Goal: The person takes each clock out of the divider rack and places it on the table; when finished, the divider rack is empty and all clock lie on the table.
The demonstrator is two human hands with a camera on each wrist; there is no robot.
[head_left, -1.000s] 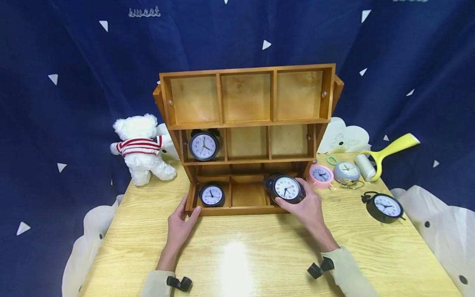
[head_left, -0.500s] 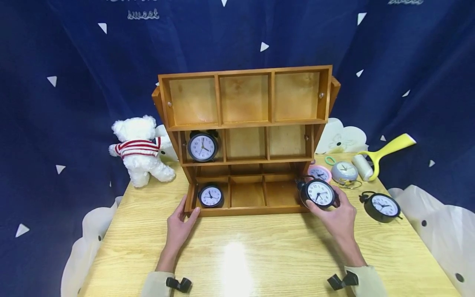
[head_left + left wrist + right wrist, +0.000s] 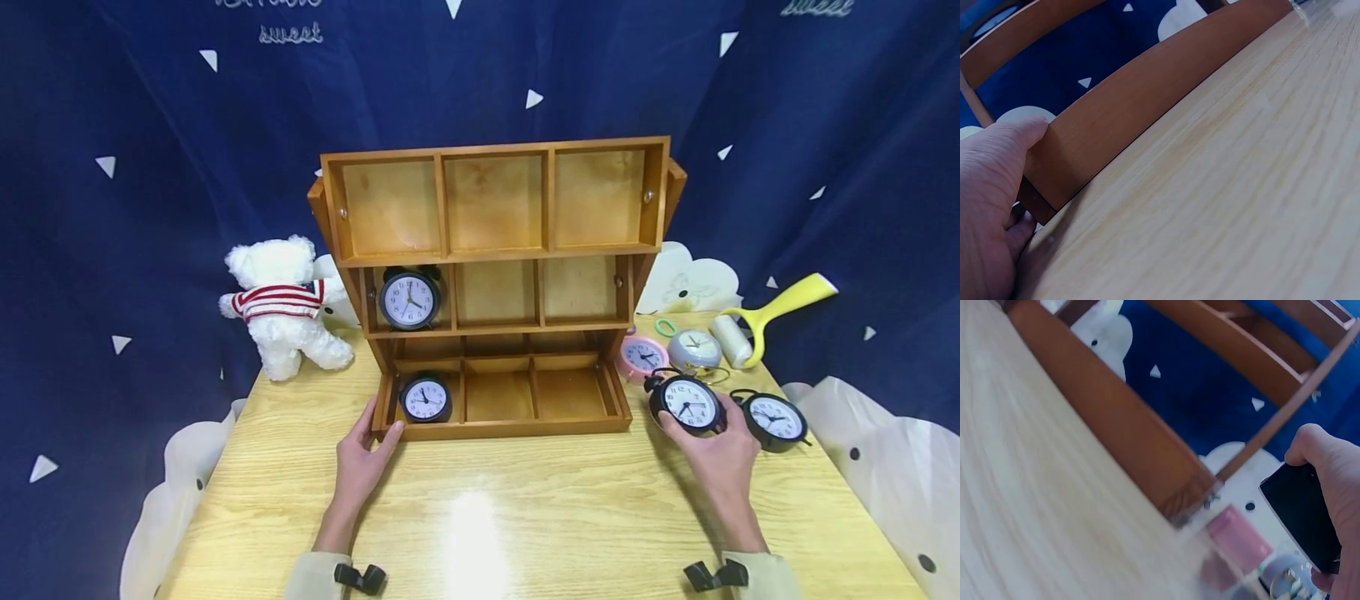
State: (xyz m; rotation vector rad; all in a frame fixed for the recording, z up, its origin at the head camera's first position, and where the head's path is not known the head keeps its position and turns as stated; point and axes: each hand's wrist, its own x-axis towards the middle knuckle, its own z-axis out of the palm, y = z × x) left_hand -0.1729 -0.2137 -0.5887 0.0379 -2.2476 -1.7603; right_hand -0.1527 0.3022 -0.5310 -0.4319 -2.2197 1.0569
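Observation:
My right hand (image 3: 722, 454) grips a black alarm clock (image 3: 688, 403) by its rim, off the right end of the wooden shelf (image 3: 510, 431). In the right wrist view the clock's dark side (image 3: 1302, 515) shows between thumb and fingers, above the tabletop. My left hand (image 3: 362, 467) holds the front left corner of the shelf's bottom tier, thumb on the front board (image 3: 1116, 119) and fingers round the side. One black clock (image 3: 425, 399) stands in the bottom left compartment, another black clock (image 3: 409, 299) in the middle tier's left one.
Right of the shelf lie a pink clock (image 3: 643, 357), a grey-blue clock (image 3: 694, 348), another black clock (image 3: 776, 419), and a yellow-handled roller (image 3: 783, 304). Left of it sits a white teddy bear (image 3: 281, 304) in a striped sweater. A dark blue curtain (image 3: 480, 75) hangs behind.
My right hand has carried the black clock out of the bottom right compartment area, rightward past the shelf's end. My left hand stays at the left corner.

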